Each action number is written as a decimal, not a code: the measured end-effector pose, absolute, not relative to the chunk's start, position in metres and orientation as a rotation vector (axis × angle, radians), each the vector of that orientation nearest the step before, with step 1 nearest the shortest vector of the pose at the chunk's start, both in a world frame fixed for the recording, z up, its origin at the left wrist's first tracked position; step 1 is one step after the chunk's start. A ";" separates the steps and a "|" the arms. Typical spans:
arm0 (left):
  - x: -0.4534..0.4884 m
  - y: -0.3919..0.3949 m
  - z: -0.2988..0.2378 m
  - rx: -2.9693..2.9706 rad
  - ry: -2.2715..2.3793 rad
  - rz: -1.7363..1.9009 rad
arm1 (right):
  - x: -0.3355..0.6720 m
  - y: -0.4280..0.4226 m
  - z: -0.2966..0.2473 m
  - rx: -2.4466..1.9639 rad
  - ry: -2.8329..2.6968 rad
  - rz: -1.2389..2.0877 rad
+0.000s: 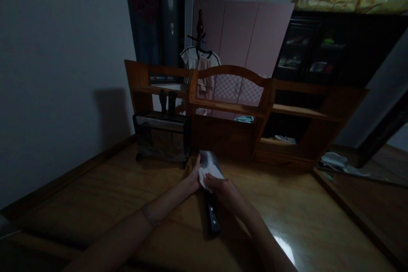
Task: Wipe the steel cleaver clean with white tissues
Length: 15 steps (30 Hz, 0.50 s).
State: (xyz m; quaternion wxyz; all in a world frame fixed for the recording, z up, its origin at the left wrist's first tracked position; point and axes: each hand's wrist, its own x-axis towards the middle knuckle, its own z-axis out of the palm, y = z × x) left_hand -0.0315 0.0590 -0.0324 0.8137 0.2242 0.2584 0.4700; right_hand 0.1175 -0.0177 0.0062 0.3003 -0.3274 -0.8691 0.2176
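Knife [209, 202] is held over the wooden surface [105, 191], handle [212, 219] nearest. Left hand [193, 177] grips the blade [208, 160] from its left side, closure partly hidden; right hand [222, 187] pinches white cloth [214, 171] against it.

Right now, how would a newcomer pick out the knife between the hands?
Find the wooden shelf unit. In front of it, between the left hand and right hand, is a broad-bladed knife, its black handle pointing toward the wearer. A white cloth or paper against its blade sets it apart from the two dark handles upright in the stand at left.
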 end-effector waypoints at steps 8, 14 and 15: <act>-0.030 0.058 -0.029 0.424 0.568 1.070 | 0.150 0.001 -0.006 -1.284 -2.194 0.383; -0.031 0.056 -0.031 0.415 0.521 1.059 | 0.141 -0.009 0.010 -1.169 -2.188 0.359; -0.032 0.057 -0.032 0.415 0.508 1.041 | 0.136 -0.013 0.013 -1.103 -2.220 0.396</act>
